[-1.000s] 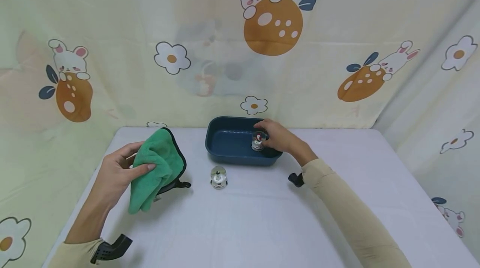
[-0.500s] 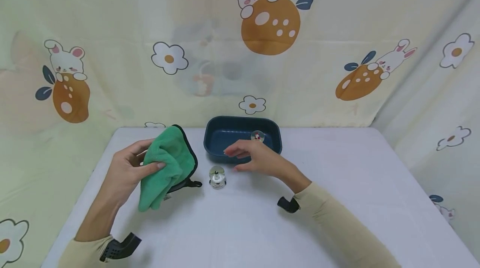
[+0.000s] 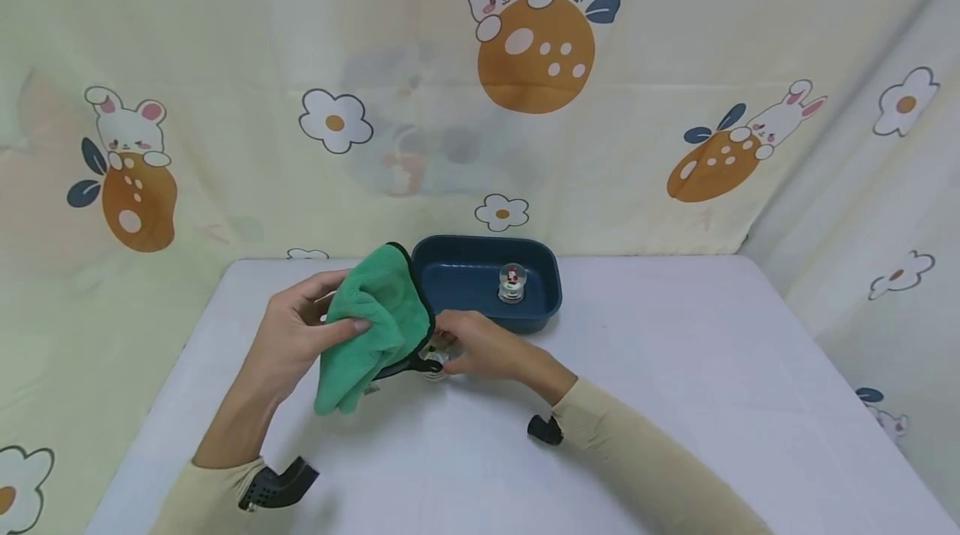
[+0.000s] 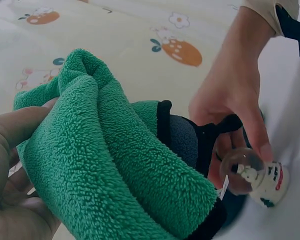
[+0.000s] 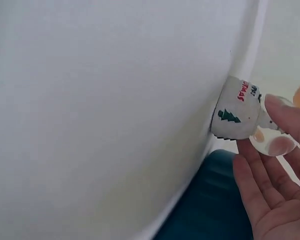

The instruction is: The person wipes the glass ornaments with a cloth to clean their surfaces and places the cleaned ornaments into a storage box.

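Note:
My left hand grips a bunched green towel with dark edging, thumb in front and fingers behind, held above the table. Dark edging and a black loop on its far side show in the left wrist view. My right hand pinches the clear dome of a small snow globe between thumb and fingers. That globe's white base bears a green tree and lettering and stands at the tablecloth. In the head view the towel's edge and my fingers hide most of it.
A dark blue tray stands at the back of the table, just beyond my right hand. Inside it, on the right, is another snow globe with a red figure. A printed curtain hangs behind the white-covered table.
My right hand has let go of the snow globe in the tray and moved left and nearer to the other globe, taking its dome. My left hand has carried the towel to the right.

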`<state>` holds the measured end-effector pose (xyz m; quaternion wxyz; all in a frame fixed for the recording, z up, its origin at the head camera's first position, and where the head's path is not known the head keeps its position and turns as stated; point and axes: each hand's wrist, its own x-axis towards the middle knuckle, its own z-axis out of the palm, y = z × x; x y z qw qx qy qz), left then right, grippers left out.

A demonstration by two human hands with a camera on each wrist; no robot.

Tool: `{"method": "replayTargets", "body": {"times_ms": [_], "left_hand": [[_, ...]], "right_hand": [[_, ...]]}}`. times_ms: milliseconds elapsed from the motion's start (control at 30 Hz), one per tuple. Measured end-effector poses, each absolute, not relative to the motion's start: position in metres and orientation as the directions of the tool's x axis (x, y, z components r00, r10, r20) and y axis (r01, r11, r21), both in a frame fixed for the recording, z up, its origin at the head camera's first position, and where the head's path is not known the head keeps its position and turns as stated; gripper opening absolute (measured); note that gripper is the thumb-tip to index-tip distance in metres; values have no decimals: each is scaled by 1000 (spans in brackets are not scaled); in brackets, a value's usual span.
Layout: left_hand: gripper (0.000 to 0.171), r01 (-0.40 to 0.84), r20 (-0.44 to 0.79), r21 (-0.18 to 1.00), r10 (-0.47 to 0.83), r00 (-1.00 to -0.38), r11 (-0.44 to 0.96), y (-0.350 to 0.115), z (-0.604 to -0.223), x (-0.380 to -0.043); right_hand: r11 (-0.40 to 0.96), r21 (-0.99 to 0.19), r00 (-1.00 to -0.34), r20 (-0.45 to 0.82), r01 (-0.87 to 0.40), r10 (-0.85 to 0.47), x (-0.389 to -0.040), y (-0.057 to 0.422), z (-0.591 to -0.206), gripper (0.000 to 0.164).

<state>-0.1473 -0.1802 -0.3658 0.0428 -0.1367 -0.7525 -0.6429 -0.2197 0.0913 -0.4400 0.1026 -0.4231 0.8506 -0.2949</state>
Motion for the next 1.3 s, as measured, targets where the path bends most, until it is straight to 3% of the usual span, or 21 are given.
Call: {"method": "replayTargets", "body": {"times_ms": [567,833,1300], "left_hand": [[52,296,273,950,195,-942,103,-158,-361,-151],[53,299,280,952,207,-937,62,-141,-365,-153],[56,345,317,935,239,-918,86,-105,-369,-148]], "right_hand": [[438,-674,-691,150,-594,-707,-199,161,-391,47],[368,-672,-669,257,-642,-697,-190,178,-366,47],[324,-574,-602,396,-752,-694,-179,170,-346,60]]}}
